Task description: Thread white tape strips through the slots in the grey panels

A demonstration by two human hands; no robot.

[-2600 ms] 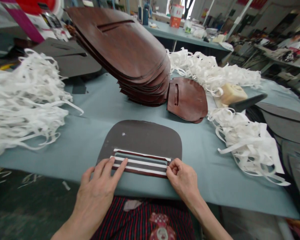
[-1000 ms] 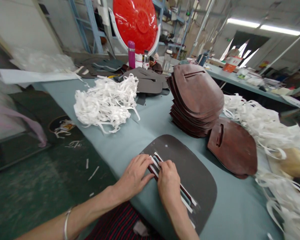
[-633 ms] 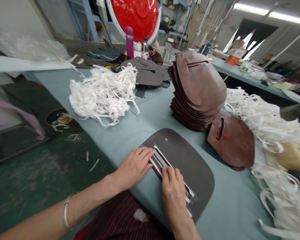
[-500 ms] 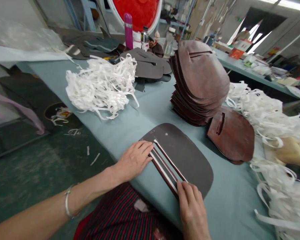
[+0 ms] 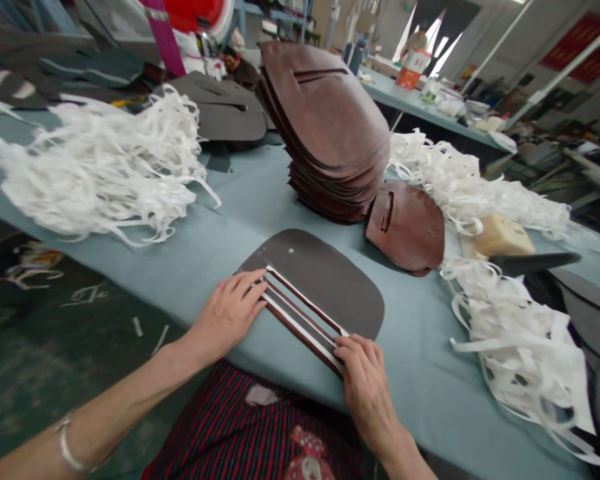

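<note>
A dark grey rounded panel (image 5: 325, 280) lies flat on the blue-grey counter (image 5: 420, 380), close to its near edge. Its long axis slants from upper left to lower right in the view. Parallel white and dark red strips (image 5: 300, 319) lie side by side across the panel's nearer half, following that same slant.

The left hand (image 5: 227, 313) rests open and flat, its fingertips (image 5: 255, 291) on the upper left ends of the strips. The right hand (image 5: 365, 380) sits at the lower right ends, its fingers (image 5: 347, 353) lying over them. Whether that grip is closed on the strips, I cannot tell. A thin bracelet (image 5: 67, 450) circles the left wrist.

Beyond the panel, a tall leaning stack of brown leather pieces (image 5: 325, 120) stands on the counter, each piece with a slot near its top. A single slotted brown piece (image 5: 405, 227) lies just beside the stack, partly against it. A large heap of white paper strips (image 5: 105, 167) sits on the left, and more white strips (image 5: 515, 347) trail along the right side of the counter. Among those strips on the right are a cream block (image 5: 503, 237) and a black-handled tool (image 5: 530, 263). Dark grey panels (image 5: 220, 113) lie in a pile further back on the left.
</note>
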